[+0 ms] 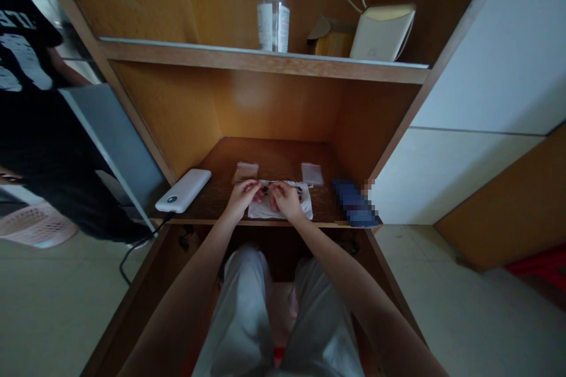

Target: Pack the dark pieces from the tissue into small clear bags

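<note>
Grey trousers [236, 312] below two hands at the front edge of the surface [274, 156]
Left hand [241, 199] and right hand [287, 200] close together, fingers clamped on a small dark object [264, 189] above white tissue [260, 210].

On the desk [283, 153], a power bank [183, 191] lies at the left edge, a blurred object [355, 203] at the front right corner, a tissue [279, 206] between them, two plastic bags [246, 172] behind it.

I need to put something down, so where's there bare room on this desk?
Bare desk runs behind the two small clear packets, and a patch lies between the white power bank and the left packet. Another sits beside the blurred blue object. The middle is crowded: left hand, right hand, white tissue.
</note>
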Tool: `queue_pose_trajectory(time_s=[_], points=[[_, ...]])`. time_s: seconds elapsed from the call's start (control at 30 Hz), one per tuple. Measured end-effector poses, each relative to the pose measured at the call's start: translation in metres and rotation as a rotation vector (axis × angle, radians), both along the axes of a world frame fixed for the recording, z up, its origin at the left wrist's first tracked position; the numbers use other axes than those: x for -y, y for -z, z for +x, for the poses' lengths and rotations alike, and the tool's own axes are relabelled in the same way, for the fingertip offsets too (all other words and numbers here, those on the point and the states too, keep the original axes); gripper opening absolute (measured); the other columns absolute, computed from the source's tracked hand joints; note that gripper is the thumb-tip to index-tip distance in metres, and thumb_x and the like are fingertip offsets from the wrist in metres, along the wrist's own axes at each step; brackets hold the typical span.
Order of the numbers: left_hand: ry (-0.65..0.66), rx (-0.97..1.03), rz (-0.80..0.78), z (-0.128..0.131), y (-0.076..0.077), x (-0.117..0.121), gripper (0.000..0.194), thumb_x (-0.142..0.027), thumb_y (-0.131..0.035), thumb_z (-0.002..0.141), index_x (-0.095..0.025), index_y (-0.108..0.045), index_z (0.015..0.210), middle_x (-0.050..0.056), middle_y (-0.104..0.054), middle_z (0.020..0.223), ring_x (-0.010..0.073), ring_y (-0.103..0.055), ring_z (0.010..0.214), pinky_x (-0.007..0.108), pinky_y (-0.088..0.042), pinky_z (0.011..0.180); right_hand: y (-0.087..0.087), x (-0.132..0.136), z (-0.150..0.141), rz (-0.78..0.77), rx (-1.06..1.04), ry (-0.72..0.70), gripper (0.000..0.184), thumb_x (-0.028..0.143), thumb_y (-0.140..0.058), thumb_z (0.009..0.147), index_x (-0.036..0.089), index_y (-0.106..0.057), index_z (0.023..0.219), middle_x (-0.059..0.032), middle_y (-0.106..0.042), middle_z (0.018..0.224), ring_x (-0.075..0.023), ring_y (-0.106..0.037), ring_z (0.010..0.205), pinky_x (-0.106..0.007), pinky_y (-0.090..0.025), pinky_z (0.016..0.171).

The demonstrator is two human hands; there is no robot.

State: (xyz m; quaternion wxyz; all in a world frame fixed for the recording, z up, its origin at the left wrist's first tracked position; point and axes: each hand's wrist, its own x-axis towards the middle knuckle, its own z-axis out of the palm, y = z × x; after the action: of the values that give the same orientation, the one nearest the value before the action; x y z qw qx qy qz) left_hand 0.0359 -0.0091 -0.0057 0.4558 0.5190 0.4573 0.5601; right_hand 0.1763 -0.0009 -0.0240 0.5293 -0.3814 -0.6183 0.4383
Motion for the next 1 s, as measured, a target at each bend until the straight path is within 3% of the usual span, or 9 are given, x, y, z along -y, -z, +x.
queue_pose_trajectory(time_s=[0.3,0.47,0.57,0.63,0.73,0.87,1.0], points=[[0.002,-0.047,0.013,0.000,0.000,0.002,0.019,-0.034,-0.063,0.068,-0.015,-0.061,0.070,0.000,-0.061,0.057,0.0115,-0.054,0.047,0.022,-0.042,0.047,-0.008,0.000,0.001,-0.089,-0.070,-0.035,0.018,0.039,-0.050,0.077,0.022,-0.057,0.076,0.0070,-0.049,0.046,-0.0097,-0.041,0.030,-0.023,-0.029,0.031],[-0.011,-0.059,-0.003,-0.001,0.001,0.002,0.023,-0.037,-0.064,0.068,-0.014,-0.061,0.072,0.001,-0.060,0.058,0.0099,-0.052,0.043,0.021,-0.040,0.044,-0.026,-0.012,0.021,-0.084,-0.130,0.089,0.021,0.039,-0.047,0.078,0.021,-0.057,0.080,0.0061,-0.049,0.047,-0.0103,-0.040,0.032,-0.024,-0.029,0.034],[-0.028,-0.061,-0.017,-0.001,0.003,0.001,0.026,-0.039,-0.066,0.067,-0.014,-0.061,0.071,0.000,-0.060,0.056,0.0092,-0.051,0.042,0.021,-0.040,0.043,-0.033,-0.030,0.048,0.000,0.067,0.259,0.022,0.036,-0.046,0.079,0.019,-0.059,0.083,0.0021,-0.054,0.055,-0.0125,-0.050,0.043,-0.026,-0.039,0.045],[-0.030,-0.063,-0.021,-0.001,0.004,0.000,0.026,-0.040,-0.066,0.067,-0.014,-0.061,0.071,0.000,-0.059,0.056,0.0090,-0.051,0.041,0.021,-0.039,0.042,-0.033,-0.042,0.066,0.113,0.321,0.434,0.017,0.026,-0.048,0.077,0.016,-0.061,0.083,-0.0051,-0.062,0.071,-0.0161,-0.059,0.066,-0.029,-0.046,0.064],[-0.031,-0.076,-0.017,-0.001,0.004,0.000,0.025,-0.038,-0.065,0.067,-0.014,-0.061,0.070,0.000,-0.059,0.056,0.0087,-0.051,0.041,0.020,-0.039,0.042,-0.028,-0.054,0.087,0.177,0.709,0.586,0.021,0.019,-0.052,0.073,0.012,-0.061,0.091,-0.0136,-0.062,0.096,-0.0226,-0.056,0.093,-0.035,-0.042,0.085],[-0.031,-0.078,-0.015,-0.002,0.004,0.000,0.024,-0.037,-0.065,0.068,-0.014,-0.062,0.071,0.000,-0.060,0.056,0.0090,-0.051,0.042,0.020,-0.040,0.042,-0.018,-0.059,0.097,0.122,0.984,0.613,0.031,0.027,-0.052,0.077,0.012,-0.057,0.104,-0.0159,-0.055,0.109,-0.0271,-0.050,0.104,-0.039,-0.039,0.088],[-0.035,-0.069,-0.020,-0.002,0.003,0.001,0.025,-0.038,-0.066,0.067,-0.014,-0.062,0.071,0.000,-0.060,0.055,0.0092,-0.051,0.042,0.021,-0.040,0.043,-0.013,-0.060,0.096,0.066,1.040,0.590,0.044,0.042,-0.053,0.079,0.012,-0.053,0.110,-0.0175,-0.052,0.113,-0.0298,-0.048,0.106,-0.041,-0.040,0.085]])
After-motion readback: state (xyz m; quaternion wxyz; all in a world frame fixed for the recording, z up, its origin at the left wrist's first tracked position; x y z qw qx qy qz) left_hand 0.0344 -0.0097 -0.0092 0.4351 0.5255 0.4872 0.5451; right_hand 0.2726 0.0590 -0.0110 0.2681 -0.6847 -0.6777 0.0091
